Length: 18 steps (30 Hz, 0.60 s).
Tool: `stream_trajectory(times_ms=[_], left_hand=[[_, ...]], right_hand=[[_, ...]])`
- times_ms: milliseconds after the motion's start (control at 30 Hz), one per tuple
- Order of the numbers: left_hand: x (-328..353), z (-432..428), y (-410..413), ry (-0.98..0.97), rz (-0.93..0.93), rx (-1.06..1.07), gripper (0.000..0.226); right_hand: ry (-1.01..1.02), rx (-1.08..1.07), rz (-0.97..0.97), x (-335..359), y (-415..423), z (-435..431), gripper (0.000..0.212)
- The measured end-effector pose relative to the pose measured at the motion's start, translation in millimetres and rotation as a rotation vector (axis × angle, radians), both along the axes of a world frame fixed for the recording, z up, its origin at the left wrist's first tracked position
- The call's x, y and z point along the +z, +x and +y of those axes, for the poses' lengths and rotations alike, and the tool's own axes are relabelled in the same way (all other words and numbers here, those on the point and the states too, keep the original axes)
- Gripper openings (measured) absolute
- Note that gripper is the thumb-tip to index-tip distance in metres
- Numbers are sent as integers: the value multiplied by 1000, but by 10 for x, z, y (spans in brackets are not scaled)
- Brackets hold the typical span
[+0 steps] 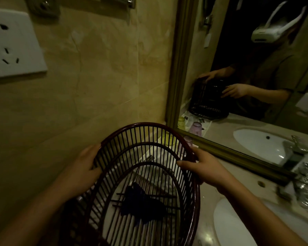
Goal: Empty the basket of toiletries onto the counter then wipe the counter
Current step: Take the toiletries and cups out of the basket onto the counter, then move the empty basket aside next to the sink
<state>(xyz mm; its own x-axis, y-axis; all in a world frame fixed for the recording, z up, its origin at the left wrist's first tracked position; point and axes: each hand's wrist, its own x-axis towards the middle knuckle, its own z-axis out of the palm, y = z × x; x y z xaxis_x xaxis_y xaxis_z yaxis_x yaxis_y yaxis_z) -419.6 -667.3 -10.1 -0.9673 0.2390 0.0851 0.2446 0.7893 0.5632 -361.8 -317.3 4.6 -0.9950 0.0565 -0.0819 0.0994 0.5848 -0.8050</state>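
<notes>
A dark red slatted basket (194, 201) is tilted up over the counter, its open side toward me. My left hand (82, 171) grips its left rim and my right hand (204, 167) grips its right rim. A dark blue cloth (142, 203) lies against the basket's slatted bottom. Through the slats I see a white tray with small toiletry items (149, 158) on the counter (208, 226) behind the basket. A yellow cup (171, 139) and a purple cup (188, 141) stand by the mirror's lower corner.
A white sink basin (228, 226) is set in the counter at the right, with a chrome faucet (302, 190) behind it. A framed mirror (238, 71) covers the right wall and reflects the person. A white wall socket (12, 45) sits on the tiled wall at the upper left.
</notes>
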Motion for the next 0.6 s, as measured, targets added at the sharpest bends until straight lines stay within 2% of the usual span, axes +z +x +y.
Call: stream_trajectory(times_ms=[133, 333, 500, 600], left_hand=[[-69, -46, 33, 98, -57, -31, 86], [-68, -19, 24, 366, -98, 77, 79], [-59, -74, 112, 562, -127, 147, 75], [-18, -105, 178, 593, -107, 176, 73]], right_hand=[[65, -105, -19, 36, 22, -144, 49], [101, -226, -19, 107, 51, -293, 41], [77, -207, 29, 230, 184, -342, 27], [44, -190, 70, 314, 247, -289, 20]])
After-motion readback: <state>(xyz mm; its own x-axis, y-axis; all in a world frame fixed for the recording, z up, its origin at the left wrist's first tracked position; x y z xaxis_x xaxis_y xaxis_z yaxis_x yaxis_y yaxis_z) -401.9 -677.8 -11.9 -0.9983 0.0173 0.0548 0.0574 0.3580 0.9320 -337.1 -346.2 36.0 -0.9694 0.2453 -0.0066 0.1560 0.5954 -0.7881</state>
